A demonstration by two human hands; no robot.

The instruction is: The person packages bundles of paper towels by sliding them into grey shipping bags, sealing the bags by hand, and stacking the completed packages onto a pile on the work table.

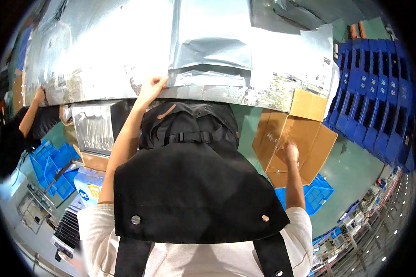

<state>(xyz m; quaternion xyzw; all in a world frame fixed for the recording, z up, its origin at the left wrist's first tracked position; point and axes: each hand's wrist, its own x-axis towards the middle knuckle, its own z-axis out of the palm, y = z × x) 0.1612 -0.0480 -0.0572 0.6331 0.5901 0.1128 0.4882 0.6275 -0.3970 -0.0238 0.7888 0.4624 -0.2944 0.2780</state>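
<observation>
A grey plastic mailing bag [212, 51] lies flat on the worn, shiny metal-topped table [120, 60], its near end creased. At the bag's near left corner is my left hand [151, 91], thumb and fingertips pinched on the edge. My right arm reaches down into an open cardboard box [314, 138] standing right of me, below table height. Inside it, my right hand [289, 151] has its fingers curled; whatever they hold is hidden.
Blue plastic crates [374, 92] are stacked at the right, and another blue crate [316, 194] sits under the box. More grey plastic [291, 16] covers the table's far right. On the left, another person's hand [39, 95] rests at the table edge, near a silvery-wrapped box [92, 127].
</observation>
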